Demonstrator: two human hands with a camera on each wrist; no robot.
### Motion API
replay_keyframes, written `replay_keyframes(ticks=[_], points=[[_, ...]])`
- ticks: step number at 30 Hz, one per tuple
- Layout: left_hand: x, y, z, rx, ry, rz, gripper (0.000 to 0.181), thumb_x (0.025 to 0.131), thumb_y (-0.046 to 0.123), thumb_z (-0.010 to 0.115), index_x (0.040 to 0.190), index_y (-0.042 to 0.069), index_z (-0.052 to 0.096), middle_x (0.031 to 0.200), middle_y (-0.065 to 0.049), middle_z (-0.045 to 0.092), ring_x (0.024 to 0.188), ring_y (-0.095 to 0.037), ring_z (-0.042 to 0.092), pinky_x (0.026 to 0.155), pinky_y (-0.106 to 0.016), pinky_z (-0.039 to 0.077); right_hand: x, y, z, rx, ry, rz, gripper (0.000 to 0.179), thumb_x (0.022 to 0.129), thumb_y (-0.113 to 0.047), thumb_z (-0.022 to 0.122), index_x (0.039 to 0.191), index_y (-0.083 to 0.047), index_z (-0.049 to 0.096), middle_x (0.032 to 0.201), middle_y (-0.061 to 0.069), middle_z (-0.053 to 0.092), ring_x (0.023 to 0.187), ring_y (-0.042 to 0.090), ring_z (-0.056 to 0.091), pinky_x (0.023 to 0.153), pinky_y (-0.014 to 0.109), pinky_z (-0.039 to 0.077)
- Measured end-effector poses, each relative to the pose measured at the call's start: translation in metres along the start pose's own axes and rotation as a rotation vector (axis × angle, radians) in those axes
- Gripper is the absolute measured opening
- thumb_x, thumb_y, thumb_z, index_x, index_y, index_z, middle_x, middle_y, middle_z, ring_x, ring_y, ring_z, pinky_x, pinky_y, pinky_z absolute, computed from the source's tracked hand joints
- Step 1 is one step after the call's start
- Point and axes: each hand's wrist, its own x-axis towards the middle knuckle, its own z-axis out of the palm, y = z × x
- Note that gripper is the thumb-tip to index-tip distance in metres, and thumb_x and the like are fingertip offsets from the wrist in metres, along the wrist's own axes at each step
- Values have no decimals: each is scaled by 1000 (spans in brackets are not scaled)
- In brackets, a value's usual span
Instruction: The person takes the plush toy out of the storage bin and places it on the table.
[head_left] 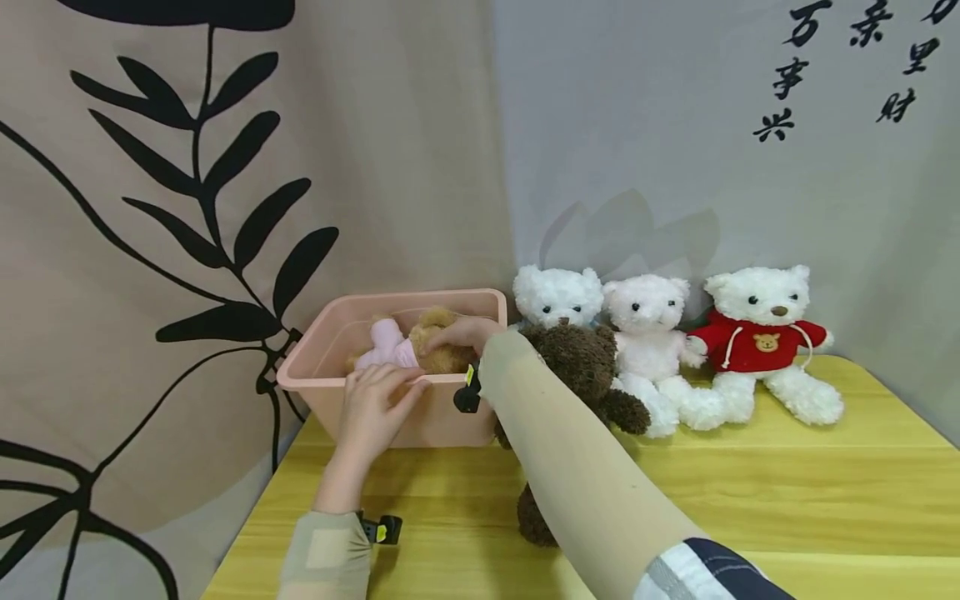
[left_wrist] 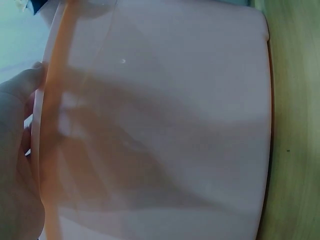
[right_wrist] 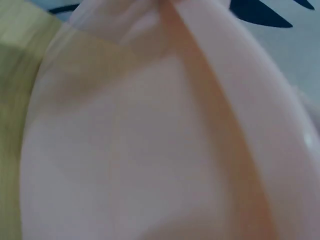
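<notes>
A pink plastic bin (head_left: 450,417) stands at the back left of the table. Inside it lies a tan teddy bear (head_left: 438,360) in light pink clothing, partly hidden by the bin wall and my hands. My left hand (head_left: 375,408) holds the front rim, fingers over the edge; in the left wrist view its thumb lies along the rim. Over the right side of the bin, my right hand (head_left: 476,333) reaches in and grips the tan bear near its head; most of its fingertips are hidden. The right wrist view shows only the bin's blurred outer wall (right_wrist: 125,150).
Right of the bin, a dark brown teddy bear (head_left: 577,362) is partly covered by my right forearm. Behind it sit a white bear (head_left: 558,293), a pale pink bear (head_left: 647,342) and a white bear in a red hoodie (head_left: 768,342). A printed curtain (head_left: 405,167) hangs behind the wooden table (head_left: 750,500).
</notes>
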Motion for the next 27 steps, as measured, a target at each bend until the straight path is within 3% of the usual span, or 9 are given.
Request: replay_keyframes(ticks=[5,9,13,15,17,18,22,24,27], points=[[1,0,1,-16,-1,3,21,89,31,70,103,16,74,97,4,69,97,-20,58,89,-46,29,-19,-23,-9,-34,131,-78,69,80,-34,73,136,-4,47,136,11,46,120,28,45,96,45,43],[3,1,1,-28,14,9,20,88,30,71,101,15,74,96,4,69,95,-20,59,88,-45,30,-39,-60,-25,-83,170,-47,74,83,-42,69,142,-5,41,139,16,44,121,34,47,86,51,49],[4,2,0,-25,30,18,17,86,28,73,99,16,75,93,4,69,87,-18,58,87,-45,31,-58,-94,-43,-301,143,24,79,87,-45,63,147,-4,33,144,17,39,126,32,45,94,46,46],[4,2,-1,-24,32,20,17,86,28,73,99,17,75,91,5,69,83,-17,56,87,-45,31,-63,-104,-50,-542,112,49,79,90,-49,55,152,-8,27,153,13,29,136,29,35,106,42,35],[4,2,0,-23,32,20,18,86,28,73,99,16,75,90,6,68,81,-15,55,88,-44,31,-66,-107,-56,-711,76,84,80,93,-53,47,155,-11,19,159,11,19,142,27,25,111,40,28],[4,2,0,-25,31,20,18,87,28,72,99,16,75,90,6,68,80,-15,55,88,-44,31,-67,-107,-59,-757,62,95,78,95,-53,43,156,-15,15,160,10,15,143,27,22,110,42,29],[3,2,1,-28,20,12,19,88,30,71,101,16,75,91,6,68,82,-15,55,89,-44,31,-65,-95,-66,-798,61,83,73,97,-54,37,157,-21,13,161,8,12,144,29,21,105,45,36],[2,2,1,-29,15,3,19,88,30,71,101,16,75,92,5,68,82,-16,55,89,-44,31,-63,-87,-67,-814,95,16,71,97,-54,39,156,-21,19,160,8,17,143,30,23,106,46,35],[0,2,2,-24,13,-8,19,89,30,70,101,16,74,93,5,68,83,-16,55,90,-44,30,-59,-79,-66,-913,151,-159,72,96,-51,43,155,-16,23,158,14,19,143,32,21,113,45,22]])
